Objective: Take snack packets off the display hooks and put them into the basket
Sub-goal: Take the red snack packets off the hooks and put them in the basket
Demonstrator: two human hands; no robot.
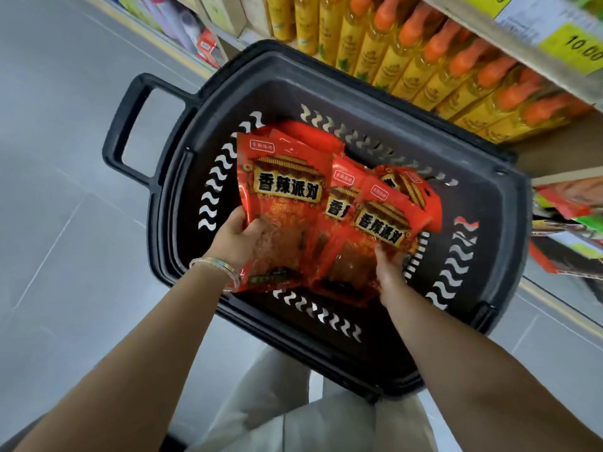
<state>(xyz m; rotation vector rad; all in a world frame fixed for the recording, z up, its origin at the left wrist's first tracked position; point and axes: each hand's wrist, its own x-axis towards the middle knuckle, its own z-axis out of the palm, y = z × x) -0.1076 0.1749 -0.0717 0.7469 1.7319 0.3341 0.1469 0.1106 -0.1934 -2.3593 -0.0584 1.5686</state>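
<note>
Shop aisle seen from above: grey tiled floor beside stocked shelves.

The pale grey floor tiles (65, 164) have thin, light seams and lie in soft, even light. A yellow line (156, 42) runs along the foot of the shelving. At the upper right, yellow bottles with orange caps (408, 57) stand packed in a row under a shelf edge (479, 24), which carries a yellow price label (576, 50) reading 10.00. Boxed goods (225, 11) fill the far shelves, and bright packaged goods (567, 203) show at the right edge.
</note>
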